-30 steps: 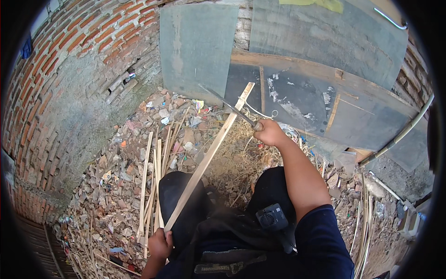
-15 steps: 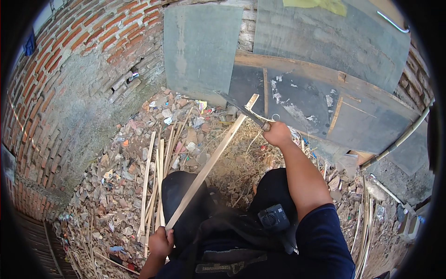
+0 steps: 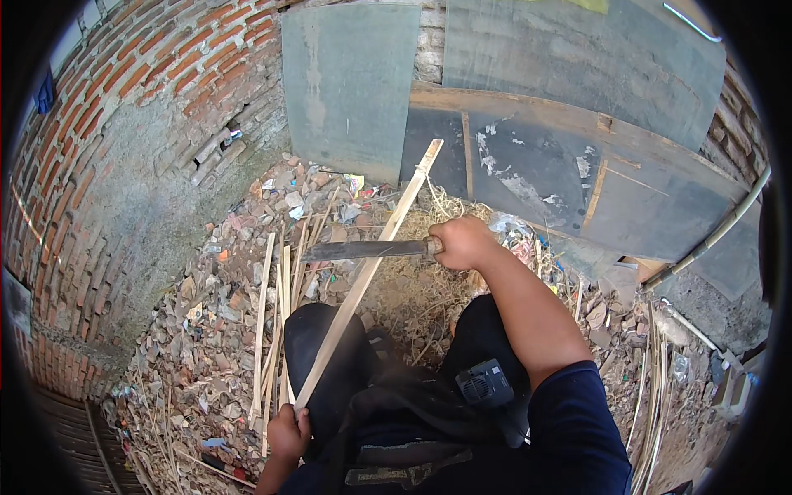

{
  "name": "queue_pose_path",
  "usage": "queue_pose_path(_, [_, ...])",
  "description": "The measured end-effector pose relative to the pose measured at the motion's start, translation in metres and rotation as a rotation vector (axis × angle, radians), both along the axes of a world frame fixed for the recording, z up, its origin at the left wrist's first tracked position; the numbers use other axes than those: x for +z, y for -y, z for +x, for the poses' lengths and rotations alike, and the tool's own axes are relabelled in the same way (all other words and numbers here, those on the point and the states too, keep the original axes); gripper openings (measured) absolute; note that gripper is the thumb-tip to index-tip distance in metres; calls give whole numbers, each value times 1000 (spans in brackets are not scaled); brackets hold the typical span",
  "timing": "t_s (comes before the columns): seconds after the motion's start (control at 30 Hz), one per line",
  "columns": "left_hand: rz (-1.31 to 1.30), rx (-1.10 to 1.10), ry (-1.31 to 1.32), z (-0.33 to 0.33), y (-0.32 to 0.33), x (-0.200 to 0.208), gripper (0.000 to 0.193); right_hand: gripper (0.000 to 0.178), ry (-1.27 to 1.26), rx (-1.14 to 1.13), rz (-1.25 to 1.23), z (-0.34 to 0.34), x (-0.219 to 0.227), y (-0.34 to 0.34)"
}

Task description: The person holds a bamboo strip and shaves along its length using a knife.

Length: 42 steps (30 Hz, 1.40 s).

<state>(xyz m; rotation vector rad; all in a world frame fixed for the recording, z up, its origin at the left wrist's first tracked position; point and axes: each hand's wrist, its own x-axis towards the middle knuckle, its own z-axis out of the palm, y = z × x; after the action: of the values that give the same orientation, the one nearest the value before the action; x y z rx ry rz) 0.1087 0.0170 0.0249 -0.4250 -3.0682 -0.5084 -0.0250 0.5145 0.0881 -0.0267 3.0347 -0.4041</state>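
A weathered wall of red brick and crumbling grey plaster (image 3: 157,140) is bounding the work area on the left, and flat grey-green panels (image 3: 346,91) are covering the far side. Broken rubble and litter (image 3: 198,330) are covering the ground. From where I am standing, pale, stringy shavings (image 3: 445,285) are lying beyond and between the person's black-trousered knees (image 3: 318,334).

The left hand (image 3: 288,432) is holding the near end of a long, flat, pale wooden strip (image 3: 334,334), its fingers closed around that end. The strip is slanting away over the left knee, and a thin, pale curl (image 3: 435,196) is hanging near its far tip. The right hand (image 3: 464,242) is gripping a long, dark-bladed knife (image 3: 342,250), its fingers wrapped around the handle. The blade is pointing left and crossing the strip; I cannot tell whether its edge is touching the wood. Loose pale strips (image 3: 261,330) are lying left of the knee.

Caution: the far end is showing no clear support, so a hard stroke could flex or twist the strip. A steep blade angle could dig in and split it. A skidding edge could reach the knee or left hand.
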Motion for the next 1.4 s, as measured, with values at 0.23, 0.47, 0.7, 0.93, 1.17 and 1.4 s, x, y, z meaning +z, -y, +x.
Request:
queue_pose_path(0.23, [39, -78, -15, -6, 13, -1, 30, 30, -164, -529, -44, -7, -49, -64])
queue_pose_path(0.47, [-7, -56, -23, 1, 15, -3, 30, 34, 42, -436, -799, -7, -46, -51])
queue_pose_path(0.7, [-14, -63, -52, 1, 11, -4, 30, 34, -134, -172, -140, 1, -22, -26])
queue_pose_path(0.93, [-10, -56, -58, 1, 14, -5, 29, 30, -192, -305, 30, 1, -6, -37])
queue_pose_path(1.17, [-8, -74, -26, -3, 9, -4, 30, 43, -158, -556, -359, -1, -38, -52])
queue_pose_path(1.4, [14, -49, -28, 0, 3, -2, 31, 36, -116, -301, -209, 3, -21, -35])
